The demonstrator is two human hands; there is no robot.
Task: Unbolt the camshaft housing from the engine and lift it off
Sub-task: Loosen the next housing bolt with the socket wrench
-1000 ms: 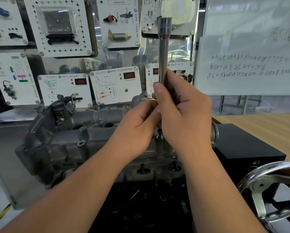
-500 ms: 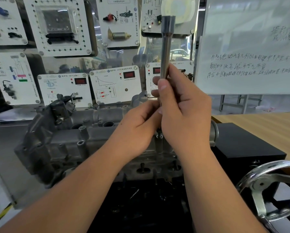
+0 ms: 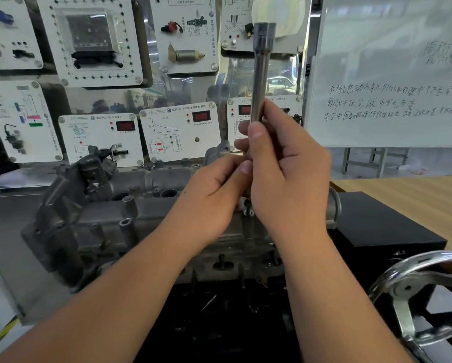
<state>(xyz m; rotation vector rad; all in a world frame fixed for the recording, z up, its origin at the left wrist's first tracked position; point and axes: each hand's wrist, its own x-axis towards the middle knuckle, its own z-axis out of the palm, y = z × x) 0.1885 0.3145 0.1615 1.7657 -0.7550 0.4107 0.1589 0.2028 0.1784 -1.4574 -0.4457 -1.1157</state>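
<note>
**Socket tool held upright over the housing**

Gripping a long metal socket tool (image 3: 261, 74) around its lower part, the right hand (image 3: 287, 179) has fingers and thumb curled about the shaft, the hollow socket end pointing up. The left hand (image 3: 211, 197) sits close against it, fingertips pinched at the tool's lower end; what they pinch, a bolt or the tool itself, is hidden behind the hands.

Just below them lies the camshaft housing (image 3: 120, 216), a grey, dull cast-metal piece with round bosses and open holes along its top, seated on the engine (image 3: 219, 260). It lies level and looks in place, so the lift has not begun. How many bolts are out cannot be told; several holes look empty. Likely the work is mid-unbolting.

Further out stand a black box (image 3: 382, 226), a chrome handwheel (image 3: 413, 284), a wooden bench (image 3: 416, 195) and a whiteboard (image 3: 389, 74).
</note>
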